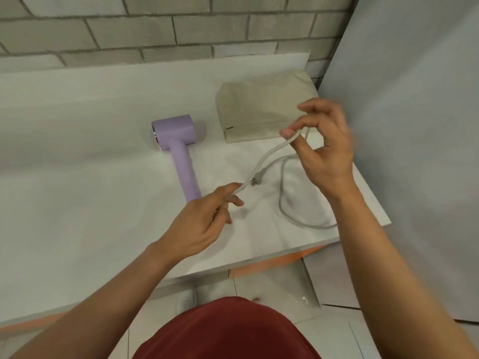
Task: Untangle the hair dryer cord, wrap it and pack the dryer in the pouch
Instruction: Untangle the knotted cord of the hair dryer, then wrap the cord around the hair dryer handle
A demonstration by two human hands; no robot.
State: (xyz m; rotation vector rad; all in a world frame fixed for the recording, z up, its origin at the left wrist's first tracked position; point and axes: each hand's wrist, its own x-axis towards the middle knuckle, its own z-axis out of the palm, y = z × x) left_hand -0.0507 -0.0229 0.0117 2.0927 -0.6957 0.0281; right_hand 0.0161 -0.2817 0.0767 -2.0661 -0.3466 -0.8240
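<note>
Your left hand (207, 224) pinches the grey cord (282, 198) near the handle end of the purple dryer (178, 156). Your right hand (324, 149) pinches it higher up, in front of the tan pouch (261, 112). The cord runs between your hands. The rest loops on the bench (77, 151) by its right edge. The dryer lies flat mid-bench; the pouch sits in the back right corner.

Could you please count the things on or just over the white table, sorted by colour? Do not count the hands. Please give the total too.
Lilac: 1, the hair dryer
Beige: 1, the pouch
Pale grey: 1, the cord, pinched by the left hand and the right hand
Total: 3
</note>
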